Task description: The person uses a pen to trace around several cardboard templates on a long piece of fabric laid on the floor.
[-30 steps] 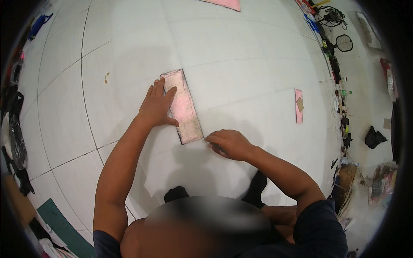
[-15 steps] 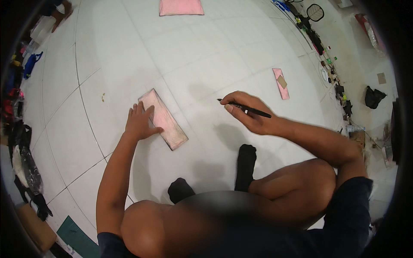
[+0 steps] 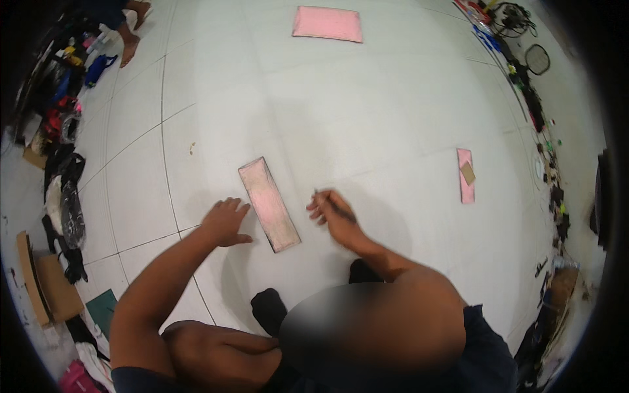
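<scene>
A long pink rectangle (image 3: 268, 206) with dark edges lies flat on the pale tiled floor in front of me, slightly slanted. Just left of it is my left hand (image 3: 226, 224), fingers spread, with a small gap between fingertips and its edge. On the other side, my right hand (image 3: 341, 226) grips a dark pen (image 3: 342, 211), held above the floor and apart from the rectangle. Motion blurs the pen a little.
A wider pink rectangle (image 3: 327, 24) lies far ahead. To the right is a narrow pink strip (image 3: 464, 187) with a small brown piece (image 3: 467, 173) on it. Clutter lines both sides, including a cardboard box (image 3: 59, 285). Another person's bare feet (image 3: 130, 49) show at far left.
My left hand has come off the pink rectangle to its left side. My right hand has moved closer to the rectangle with the pen. The whole view has shifted.
</scene>
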`<state>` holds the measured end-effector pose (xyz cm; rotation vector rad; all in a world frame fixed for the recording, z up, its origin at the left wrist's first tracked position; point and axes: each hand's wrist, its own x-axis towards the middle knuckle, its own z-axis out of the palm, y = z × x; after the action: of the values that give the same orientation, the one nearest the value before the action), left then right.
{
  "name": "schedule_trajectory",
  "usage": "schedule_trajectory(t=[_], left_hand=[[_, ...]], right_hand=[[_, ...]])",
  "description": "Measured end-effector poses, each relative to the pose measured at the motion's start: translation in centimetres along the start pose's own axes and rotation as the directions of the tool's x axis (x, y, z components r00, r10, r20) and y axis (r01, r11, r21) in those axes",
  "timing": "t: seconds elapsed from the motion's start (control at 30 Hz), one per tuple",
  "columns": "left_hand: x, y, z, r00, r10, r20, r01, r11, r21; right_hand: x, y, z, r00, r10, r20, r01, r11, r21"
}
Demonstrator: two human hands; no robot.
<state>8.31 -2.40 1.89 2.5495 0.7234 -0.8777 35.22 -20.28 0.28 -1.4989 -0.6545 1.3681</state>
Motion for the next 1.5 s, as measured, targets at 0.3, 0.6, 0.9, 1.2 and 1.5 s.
schedule_trajectory(t=[0.3,0.6,0.9,1.2,1.5], left_hand=[[7.5,5.8,3.8,0.895,0.095,-0.435,-0.122,0.992,-0.032],[14.9,5.2,-3.2,0.846,0.059,-0.530,-0.121,0.989,-0.084],[15.3,2.4,-2.0,0.788,0.067,-0.612,-0.206,0.966,-0.158],[15.2,2.3,-2.0,0.761,0.066,-0.645,-0.221,0.962,-0.162],[15.5,2.2,-1.9,0.760,0.078,-0.645,-0.214,0.967,-0.136]], right_hand=[[-0.3,4.6,-3.3,0.842,-0.401,0.361,0.525,0.454,-0.720],[2.2,7.1,-6.1,0.834,-0.453,0.316,0.452,0.231,-0.862],[3.1,6.0,-5.4,0.831,-0.414,0.371,0.489,0.228,-0.842],[3.5,5.9,-5.2,0.837,-0.391,0.381,0.488,0.220,-0.845],[3.5,5.5,-5.3,0.844,-0.384,0.375,0.483,0.239,-0.842]])
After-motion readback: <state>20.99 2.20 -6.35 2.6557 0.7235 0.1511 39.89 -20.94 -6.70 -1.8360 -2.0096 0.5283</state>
